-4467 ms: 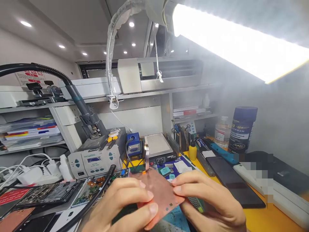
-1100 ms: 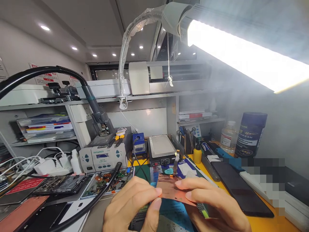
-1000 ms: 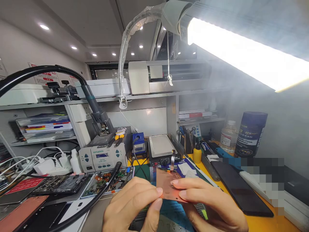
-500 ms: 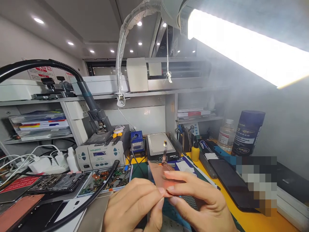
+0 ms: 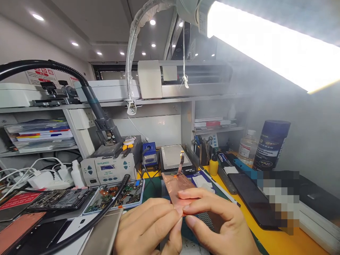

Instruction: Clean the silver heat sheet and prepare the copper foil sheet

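Observation:
A thin copper-coloured panel [image 5: 174, 186], which looks like the back of a phone screen, is held up in front of me. A narrow ribbon cable [image 5: 181, 163] stands up from its far edge. My left hand [image 5: 150, 226] pinches the near corner between thumb and curled fingers. My right hand [image 5: 223, 221] grips the right side, two fingers lying on the copper face and the thumb below. Its near edge is partly hidden by my fingers. Under my hands lies a green mat [image 5: 155, 187].
A tray of small circuit parts [image 5: 117, 193] and several phone parts lie to the left, crossed by a black hose [image 5: 106, 209]. Behind are a soldering station [image 5: 108, 171] and a yellow bottle [image 5: 213, 164]. To the right lie a black phone [image 5: 255, 200] and a spray can [image 5: 272, 145].
The view has shifted slightly. The panel tilts a little and shows more glints on its copper face. Both hands keep their grip, with my left thumb and fingers moved slightly.

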A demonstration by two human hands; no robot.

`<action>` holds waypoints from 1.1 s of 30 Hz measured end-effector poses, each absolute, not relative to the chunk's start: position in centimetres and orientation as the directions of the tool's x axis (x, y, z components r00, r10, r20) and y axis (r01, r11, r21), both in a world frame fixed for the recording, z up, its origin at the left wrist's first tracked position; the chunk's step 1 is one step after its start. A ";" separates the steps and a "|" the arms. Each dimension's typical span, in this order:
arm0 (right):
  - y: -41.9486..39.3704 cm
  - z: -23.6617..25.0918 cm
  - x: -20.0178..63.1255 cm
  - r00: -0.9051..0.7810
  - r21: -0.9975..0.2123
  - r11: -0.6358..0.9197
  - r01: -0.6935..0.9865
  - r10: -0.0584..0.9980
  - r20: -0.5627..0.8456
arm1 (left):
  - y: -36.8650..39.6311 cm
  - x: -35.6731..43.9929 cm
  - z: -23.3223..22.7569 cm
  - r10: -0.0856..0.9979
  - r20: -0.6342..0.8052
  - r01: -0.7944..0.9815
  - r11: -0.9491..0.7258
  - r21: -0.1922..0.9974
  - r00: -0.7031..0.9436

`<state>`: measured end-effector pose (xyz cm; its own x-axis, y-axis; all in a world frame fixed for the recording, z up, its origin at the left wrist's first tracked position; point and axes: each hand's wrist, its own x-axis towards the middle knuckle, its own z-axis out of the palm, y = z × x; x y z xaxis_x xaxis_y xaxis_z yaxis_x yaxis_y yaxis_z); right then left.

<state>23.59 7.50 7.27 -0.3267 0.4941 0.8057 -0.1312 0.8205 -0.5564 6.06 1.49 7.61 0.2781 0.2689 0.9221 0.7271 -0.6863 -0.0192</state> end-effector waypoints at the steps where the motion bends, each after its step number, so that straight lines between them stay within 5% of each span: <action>1: 7.5 7.2 23.6 -0.329 -0.571 0.810 -0.134 0.507 0.796 | 1.4 6.0 7.6 0.273 0.921 0.731 -0.682 -0.018 0.278; 33: 7.3 7.5 23.6 -0.374 -0.602 0.780 -0.171 0.514 0.772 | 1.2 5.7 6.9 0.302 0.911 0.735 -0.678 -0.003 0.281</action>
